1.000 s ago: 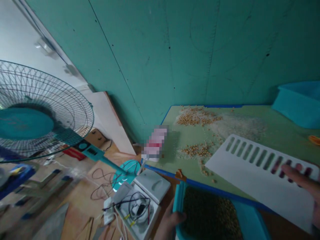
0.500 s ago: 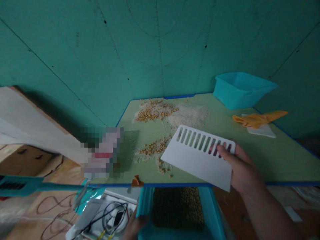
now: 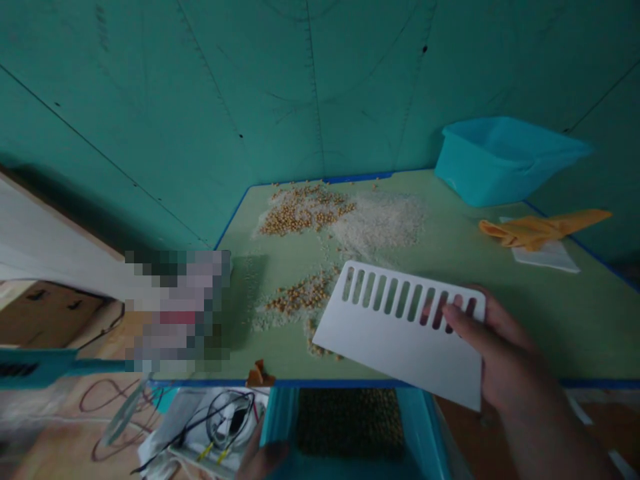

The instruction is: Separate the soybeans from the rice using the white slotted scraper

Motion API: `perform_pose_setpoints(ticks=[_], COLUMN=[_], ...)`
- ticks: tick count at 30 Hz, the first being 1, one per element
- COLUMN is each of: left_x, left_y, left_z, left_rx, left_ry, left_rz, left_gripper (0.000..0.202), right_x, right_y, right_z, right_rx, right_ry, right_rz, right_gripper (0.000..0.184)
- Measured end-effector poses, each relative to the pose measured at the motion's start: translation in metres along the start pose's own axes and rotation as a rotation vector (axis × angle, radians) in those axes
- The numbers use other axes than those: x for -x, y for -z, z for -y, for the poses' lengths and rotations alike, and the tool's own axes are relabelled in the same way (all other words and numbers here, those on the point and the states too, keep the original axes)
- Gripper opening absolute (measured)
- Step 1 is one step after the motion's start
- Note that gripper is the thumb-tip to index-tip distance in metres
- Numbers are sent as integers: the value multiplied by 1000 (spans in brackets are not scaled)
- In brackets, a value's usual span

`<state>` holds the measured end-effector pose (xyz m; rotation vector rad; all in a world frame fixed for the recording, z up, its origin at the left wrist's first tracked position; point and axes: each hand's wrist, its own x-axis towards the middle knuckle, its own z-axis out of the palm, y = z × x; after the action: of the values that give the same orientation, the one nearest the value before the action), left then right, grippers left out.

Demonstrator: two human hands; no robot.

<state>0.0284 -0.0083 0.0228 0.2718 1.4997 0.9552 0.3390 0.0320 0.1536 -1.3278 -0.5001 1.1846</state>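
Note:
My right hand (image 3: 505, 353) grips a white plastic scraper (image 3: 395, 340) with a row of slots, thumb on top. The scraper is tilted over the table's front part, its left corner beside a small heap of yellowish beans (image 3: 300, 295) mixed with white grains. Farther back lies a larger bean heap (image 3: 295, 212), merging on its right into white rice-like grains (image 3: 383, 220). At the bottom, my left hand (image 3: 263, 460) closes on the left rim of a blue bin (image 3: 280, 423). Dark-looking beans (image 3: 350, 420) fill the bin's bottom, below the table edge.
A turquoise basin (image 3: 505, 167) stands at the back right by the green wall (image 3: 320, 87). In front of it, an orange cloth (image 3: 540, 230) lies over a white sheet. An orange scrap (image 3: 259, 375) sits at the front edge. Cables (image 3: 233, 420) and a blurred-out object (image 3: 180, 313) are at left.
The view has shifted slightly. My right hand has drawn the scraper a little toward the front edge and left, away from the rear heaps. My left hand stays at the bin's rim.

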Motion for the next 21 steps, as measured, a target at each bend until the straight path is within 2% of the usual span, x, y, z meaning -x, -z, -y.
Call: perform_pose_setpoints(ticks=[2, 5, 8, 12, 17, 21], left_x=[3, 5, 5, 4, 3, -2], left_y=[1, -1, -6, -14, -12, -1], left_z=[-3, -8, -9, -7, -6, -5], left_rx=[-21, -54, -74, -63, -54, -31], left_ry=[-9, -40, -16, 29, 22, 14], left_rz=[-41, -107, -99, -58, -43, -23], left_gripper=[47, 63, 71, 63, 42, 50], right_x=[2, 3, 3, 2, 1, -3], right_y=[-1, -3, -2, 1, 2, 3], right_z=[1, 2, 1, 0, 0, -3], right_rx=[-3, -36, -29, 30, 26, 28], right_ry=[-20, -36, -35, -57, -69, -35], right_rz=[-24, -70, -81, -47, -17, 3], right_gripper=[21, 24, 26, 26, 27, 27])
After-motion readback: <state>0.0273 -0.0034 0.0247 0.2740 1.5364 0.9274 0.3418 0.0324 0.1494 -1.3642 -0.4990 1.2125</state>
